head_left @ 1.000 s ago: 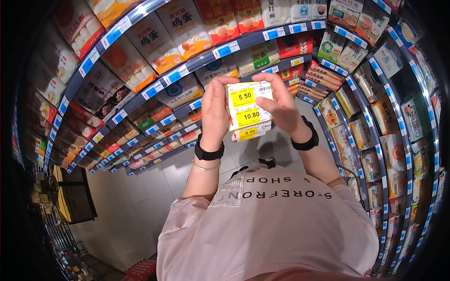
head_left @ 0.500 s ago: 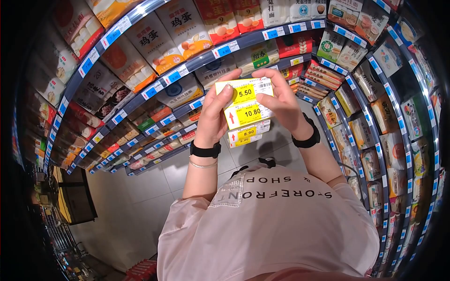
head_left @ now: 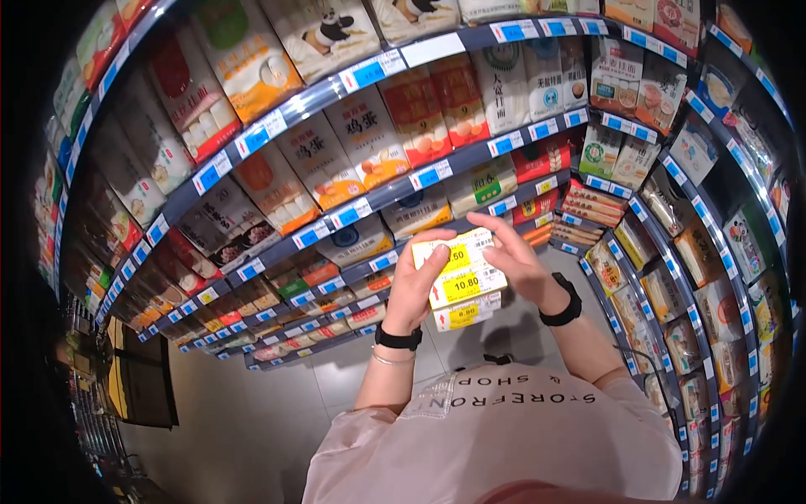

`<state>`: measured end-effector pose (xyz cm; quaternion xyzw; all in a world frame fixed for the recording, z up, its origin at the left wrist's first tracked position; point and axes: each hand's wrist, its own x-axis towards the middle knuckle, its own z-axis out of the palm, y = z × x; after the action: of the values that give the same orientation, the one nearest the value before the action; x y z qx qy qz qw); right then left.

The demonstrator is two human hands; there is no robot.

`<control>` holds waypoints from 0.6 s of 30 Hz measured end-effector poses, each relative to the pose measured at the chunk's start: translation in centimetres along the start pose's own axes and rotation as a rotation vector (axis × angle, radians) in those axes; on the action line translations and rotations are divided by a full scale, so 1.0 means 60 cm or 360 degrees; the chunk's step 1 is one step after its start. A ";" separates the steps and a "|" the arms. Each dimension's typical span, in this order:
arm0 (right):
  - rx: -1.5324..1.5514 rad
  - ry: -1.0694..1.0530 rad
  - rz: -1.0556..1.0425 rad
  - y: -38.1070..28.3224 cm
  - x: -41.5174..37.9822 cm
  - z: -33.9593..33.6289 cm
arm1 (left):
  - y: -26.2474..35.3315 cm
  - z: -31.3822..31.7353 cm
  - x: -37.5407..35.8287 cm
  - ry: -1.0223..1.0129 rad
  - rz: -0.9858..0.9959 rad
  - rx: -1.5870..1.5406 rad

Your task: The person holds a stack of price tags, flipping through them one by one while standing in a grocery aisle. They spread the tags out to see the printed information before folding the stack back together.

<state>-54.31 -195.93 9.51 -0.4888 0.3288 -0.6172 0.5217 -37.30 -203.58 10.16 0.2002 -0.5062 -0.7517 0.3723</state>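
Yellow-and-white price tags (head_left: 464,284) are gripped between both hands in front of my chest. They overlap in a strip, with the figures 10.80 and 8.90 readable. My left hand (head_left: 415,284) is closed on their left edge, its thumb covering part of the top tag. On the opposite edge, my right hand (head_left: 522,267) pinches the tags near the upper corner, thumb on the front and index finger along the top. Each wrist wears a black band. Just beyond the hands is a shelf of packaged noodles (head_left: 416,208).
Curved-looking shelves of noodle packs (head_left: 312,155) run across the front, with blue-and-white price labels (head_left: 431,174) on their edges. More stocked shelves (head_left: 701,294) stand on the right. Grey tiled floor (head_left: 252,403) lies below, and a dark yellow-edged object (head_left: 143,374) is at the left.
The view has tilted up, so the hands and tags appear lower and more upper shelves show. Both hands keep hold of the tags; the lowest tag, partly visible before, no longer shows clearly.
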 end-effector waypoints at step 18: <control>-0.2301 0.0071 -0.1577 -0.030 -0.052 -0.028 | -0.020 -0.012 -0.004 -0.0041 -0.0049 -0.0122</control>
<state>-56.54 -192.64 9.82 -0.7740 0.3994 -0.4226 -0.2506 -37.09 -203.58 8.77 0.1838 -0.4787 -0.7786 0.3616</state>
